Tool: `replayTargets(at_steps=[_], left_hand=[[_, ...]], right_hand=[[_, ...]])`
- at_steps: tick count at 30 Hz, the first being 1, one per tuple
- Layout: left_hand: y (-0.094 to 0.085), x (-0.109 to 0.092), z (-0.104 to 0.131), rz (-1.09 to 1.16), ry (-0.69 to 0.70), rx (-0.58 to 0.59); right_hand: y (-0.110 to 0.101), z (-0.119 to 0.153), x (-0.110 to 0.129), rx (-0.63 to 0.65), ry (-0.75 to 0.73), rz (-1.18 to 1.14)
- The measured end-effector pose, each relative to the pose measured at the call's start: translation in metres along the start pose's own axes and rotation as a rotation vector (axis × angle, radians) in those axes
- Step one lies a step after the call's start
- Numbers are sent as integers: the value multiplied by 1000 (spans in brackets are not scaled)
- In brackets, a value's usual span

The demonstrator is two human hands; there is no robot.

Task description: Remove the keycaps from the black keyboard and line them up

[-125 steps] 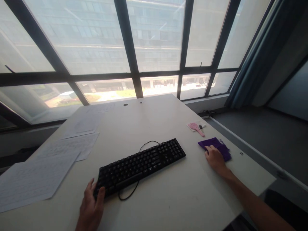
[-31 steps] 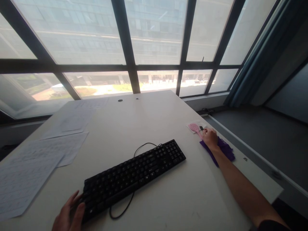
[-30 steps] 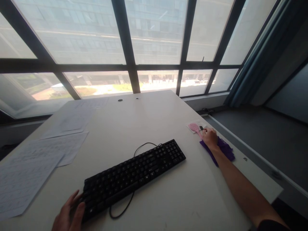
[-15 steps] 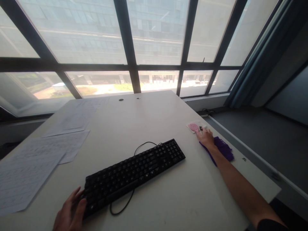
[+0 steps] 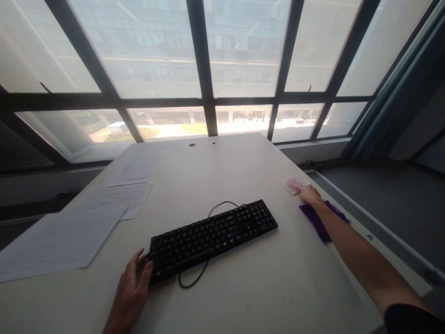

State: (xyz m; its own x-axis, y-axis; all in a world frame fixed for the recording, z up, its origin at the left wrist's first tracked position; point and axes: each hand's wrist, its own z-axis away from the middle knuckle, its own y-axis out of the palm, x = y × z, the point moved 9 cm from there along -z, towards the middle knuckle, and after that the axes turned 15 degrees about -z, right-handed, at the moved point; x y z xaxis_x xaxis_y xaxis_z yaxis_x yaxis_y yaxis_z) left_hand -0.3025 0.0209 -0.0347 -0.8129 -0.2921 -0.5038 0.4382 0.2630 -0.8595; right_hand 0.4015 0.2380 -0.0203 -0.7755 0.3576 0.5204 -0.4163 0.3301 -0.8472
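A black keyboard (image 5: 213, 239) lies slantwise on the white table, its cable looping out in front and behind. My left hand (image 5: 134, 280) is closed around its left end, thumb on the near side. At the table's right side, my right hand (image 5: 310, 192) is over the handle end of a pink round-headed item (image 5: 295, 183) lying on a clear or white wrapper. The fingers look closed on it, though their tips are hidden. Under my right forearm lies a purple cloth (image 5: 318, 221), partly covered by the arm.
Several printed paper sheets (image 5: 79, 232) overlap along the table's left side. Two small holes show near the far edge of the table (image 5: 236, 162). Behind it stand dark-framed windows (image 5: 205, 69); a blue curtain (image 5: 399, 93) hangs at the right.
The view has swung left, so everything sits further right. My right hand has closed in over the pink item's handle, and the item looks tilted. My left hand stays on the keyboard.
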Motion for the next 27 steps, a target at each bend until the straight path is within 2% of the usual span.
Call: replayTargets(at_steps=[3,7,11,14,20,23,25,27], left_hand=[[0,1,-1,7,15,-9],[1,3,-4,5,9,4],[1,0,-5,28,2,30],[-3,-1,-4,52,-4,21],[-14,-3,-2,-15,-20,-32],[-34,-21,4,-189,64,-184],[-49,-46,16,-267,188,-311],[-57,-76,38,-273,338,-399]], right_hand=[[3,6,-6,26,70,69],[-2,17,-6,34,51,117],[-19,26,-16,22,59,141],[-36,37,-32,28,38,157],[-56,81,-66,41,-75,235],[-58,111,-70,26,-135,259],[-57,139,-67,8,-190,263],[-51,177,-58,-6,-279,245]])
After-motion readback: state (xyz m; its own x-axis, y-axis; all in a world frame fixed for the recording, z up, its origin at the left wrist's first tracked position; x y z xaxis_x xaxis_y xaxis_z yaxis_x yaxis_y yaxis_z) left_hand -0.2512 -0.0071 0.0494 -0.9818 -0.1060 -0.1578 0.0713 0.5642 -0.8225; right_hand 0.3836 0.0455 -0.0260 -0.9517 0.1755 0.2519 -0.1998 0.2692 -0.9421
